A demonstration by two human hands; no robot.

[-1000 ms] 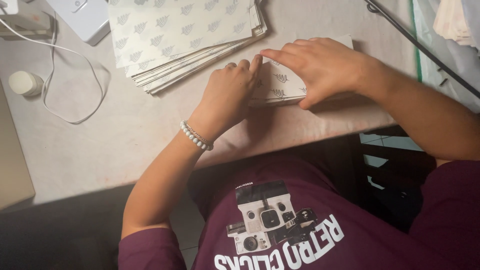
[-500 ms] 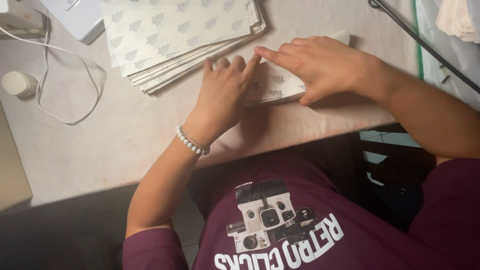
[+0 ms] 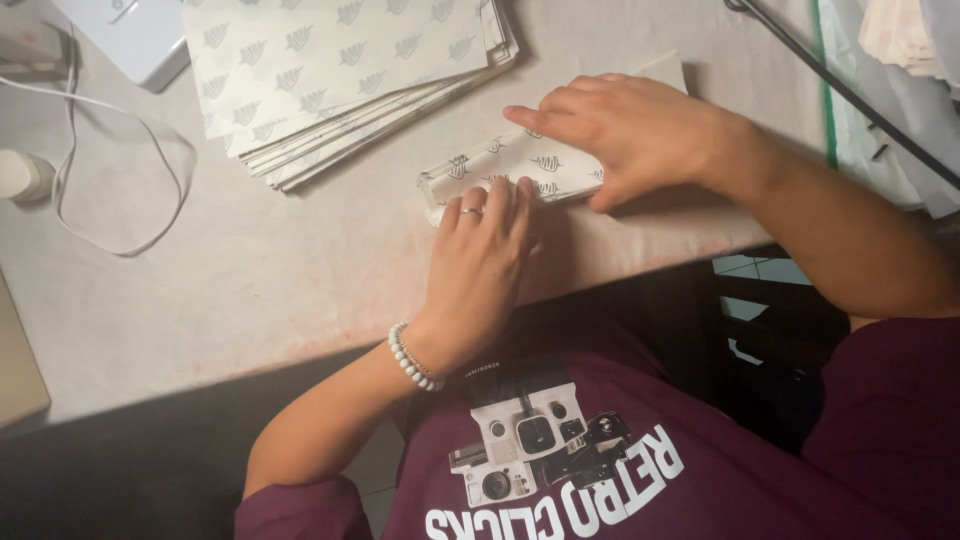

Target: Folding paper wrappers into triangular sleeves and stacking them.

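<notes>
While flattened, two hands (image 3: 560, 180), one folded sheet (image 3: 500, 165).

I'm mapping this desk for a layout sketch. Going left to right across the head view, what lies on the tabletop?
Small white round container → looped white cable → stack of leaf-patterned paper sheets → left hand on the folded patterned sheet → right hand → black rod.

Warm, dim indoor light from upper left; soft shadows under hands on bench (image 3: 250, 290). Lower frame dark below bench edge. Slight motion blur, mild wide-angle distortion at edges.
</notes>
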